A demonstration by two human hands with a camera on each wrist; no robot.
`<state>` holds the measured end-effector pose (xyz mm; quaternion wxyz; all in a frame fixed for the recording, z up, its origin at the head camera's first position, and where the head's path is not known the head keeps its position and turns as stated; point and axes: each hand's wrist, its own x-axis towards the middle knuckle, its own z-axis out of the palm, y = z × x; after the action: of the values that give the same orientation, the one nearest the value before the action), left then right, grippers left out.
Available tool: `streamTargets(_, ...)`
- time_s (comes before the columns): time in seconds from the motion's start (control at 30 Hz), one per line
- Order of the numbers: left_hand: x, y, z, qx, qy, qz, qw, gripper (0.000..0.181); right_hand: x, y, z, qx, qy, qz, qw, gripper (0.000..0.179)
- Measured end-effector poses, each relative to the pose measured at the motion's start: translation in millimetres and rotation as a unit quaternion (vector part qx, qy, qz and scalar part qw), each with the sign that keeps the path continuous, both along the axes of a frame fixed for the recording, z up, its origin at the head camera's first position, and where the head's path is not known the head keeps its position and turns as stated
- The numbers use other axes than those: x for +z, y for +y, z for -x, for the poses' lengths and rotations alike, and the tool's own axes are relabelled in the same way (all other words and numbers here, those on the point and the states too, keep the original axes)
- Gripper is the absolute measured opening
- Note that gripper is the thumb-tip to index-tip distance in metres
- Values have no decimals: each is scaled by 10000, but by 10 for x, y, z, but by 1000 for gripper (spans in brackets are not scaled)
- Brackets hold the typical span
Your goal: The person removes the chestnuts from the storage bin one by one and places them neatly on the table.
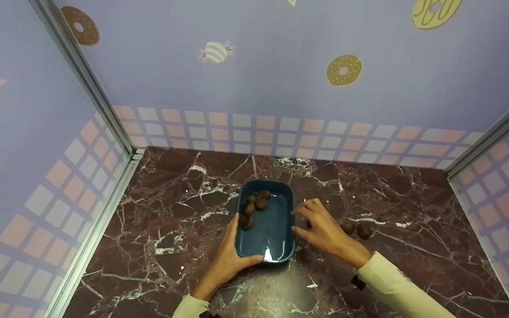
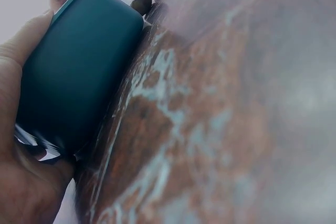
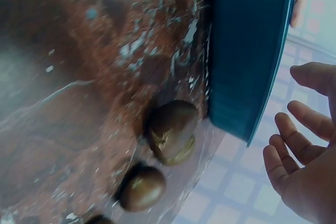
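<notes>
A teal rectangular dish (image 1: 272, 234) stands on the marble-patterned surface. My left hand (image 1: 230, 254) holds its near left corner, thumb over the front rim and fingers along the left side. Several round, brown, nut-like things (image 1: 248, 208) lie along the dish's left side and far end. My right hand (image 1: 323, 229) is beside the right rim, fingers apart and loosely bent, holding nothing. In the right wrist view, more brown round things (image 3: 170, 129) with yellowish patches lie on the surface beside the dish. Part of them is hidden under the right hand in the head view.
Two brown round things (image 1: 364, 230) lie right of my right wrist. The dark red marble-patterned surface (image 1: 157, 229) is bounded by a lilac back wall (image 1: 272, 79) and side panels with metal framing (image 1: 117, 132).
</notes>
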<state>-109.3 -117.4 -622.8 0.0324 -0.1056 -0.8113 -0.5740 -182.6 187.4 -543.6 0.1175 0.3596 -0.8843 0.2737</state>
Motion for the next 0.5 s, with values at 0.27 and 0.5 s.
streamTargets(0.27, 2, -12, -6, -101, -222, -154, 9996, 138, 25, -241, 20, 240, -117, 25, 9996, 35)
streamTargets(0.5, 5, -11, 3, -163, -274, -234, 9992, 137, -9, -445, 29, 410, -119, -9, 9991, 34)
